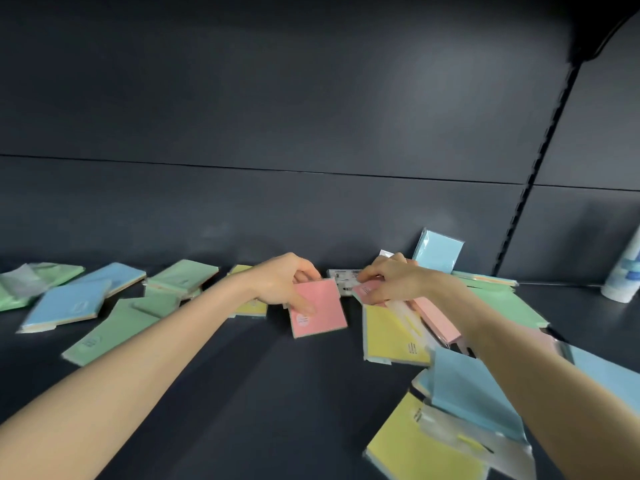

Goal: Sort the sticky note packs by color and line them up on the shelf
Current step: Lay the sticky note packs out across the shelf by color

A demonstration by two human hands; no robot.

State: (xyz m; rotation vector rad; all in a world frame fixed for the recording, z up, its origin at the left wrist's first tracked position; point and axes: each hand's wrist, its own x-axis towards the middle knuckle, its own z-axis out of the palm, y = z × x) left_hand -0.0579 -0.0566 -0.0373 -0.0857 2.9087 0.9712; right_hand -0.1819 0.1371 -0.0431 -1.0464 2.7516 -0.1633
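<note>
Left hand: fingers curled, thumb and fingertips gripping a square pink sticky note pack by its upper edge, tilted, mid-shelf near the back wall. Right hand: fingers curled, pinching a second pink wrapped pack just beside it. Dark matte shelf carries both. A flat yellow pack lies under the right wrist.

On my feed I had two arms to look at, both bare. The left forearm ran uncovered from the frame's lower edge to the wrist, slim and smooth, and the right forearm was the same. The left hand and right hand were bare too, slender in build. The picture was too soft for me to make out nails or finer marks.
</note>
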